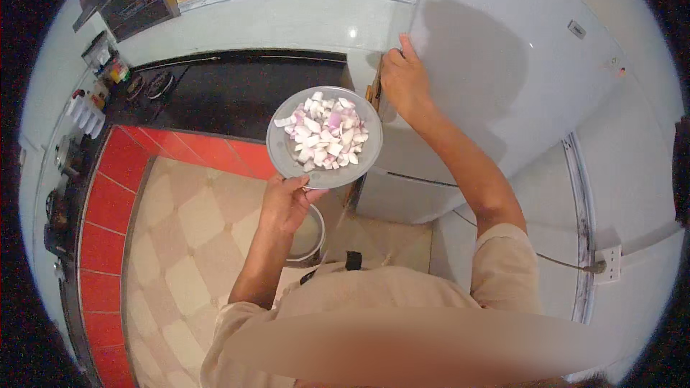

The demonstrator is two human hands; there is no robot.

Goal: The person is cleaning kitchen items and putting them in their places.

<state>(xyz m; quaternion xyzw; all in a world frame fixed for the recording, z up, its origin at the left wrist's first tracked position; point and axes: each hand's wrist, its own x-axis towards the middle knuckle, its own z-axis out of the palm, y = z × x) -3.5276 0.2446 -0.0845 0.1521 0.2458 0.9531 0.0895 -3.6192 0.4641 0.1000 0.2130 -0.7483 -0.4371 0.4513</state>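
Observation:
My left hand holds a round grey plate by its near rim, the thumb on top. Chopped onion, white with some pale purple pieces, lies heaped on the plate. My right hand is at the left edge of a light grey refrigerator door, its fingers curled around that edge and the thumb pointing up. Part of the right fingers is hidden behind the edge. The lower refrigerator door is below my right forearm.
A black countertop with red tiled fronts runs behind the plate and down the left side. A round container stands low near my left wrist. On the right, a plugged cord runs to a wall socket.

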